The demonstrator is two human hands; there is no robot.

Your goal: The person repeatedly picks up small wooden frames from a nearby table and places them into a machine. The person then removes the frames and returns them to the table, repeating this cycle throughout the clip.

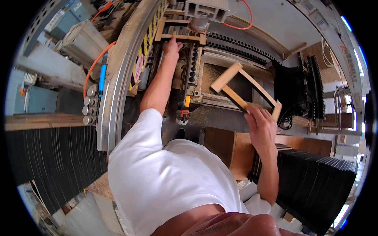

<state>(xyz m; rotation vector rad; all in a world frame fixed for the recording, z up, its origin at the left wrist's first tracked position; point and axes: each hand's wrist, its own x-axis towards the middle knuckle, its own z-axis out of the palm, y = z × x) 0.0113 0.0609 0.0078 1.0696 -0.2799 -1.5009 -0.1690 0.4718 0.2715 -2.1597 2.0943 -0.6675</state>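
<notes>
Stretched forward, my left hand (172,47) is closed at the near rail of a light wooden frame (162,29), which lies in the machine under a metal head (199,23). Its fingertips are partly hidden by the rail. On the right, my right hand (263,125) grips the near rail of a second wooden frame (232,96). That frame is held up at a tilt, with one wide end piece, two long rails and dark inner edges. It is apart from the machine bed.
Between my hands runs a machine bed with a row of black knobs (193,65) and sawdust (212,74). A metal beam (114,78) with a blue pen-like tube (102,76) stands left. Stacks of black panels (315,179) rise at both sides. A brown box (220,145) sits near my body.
</notes>
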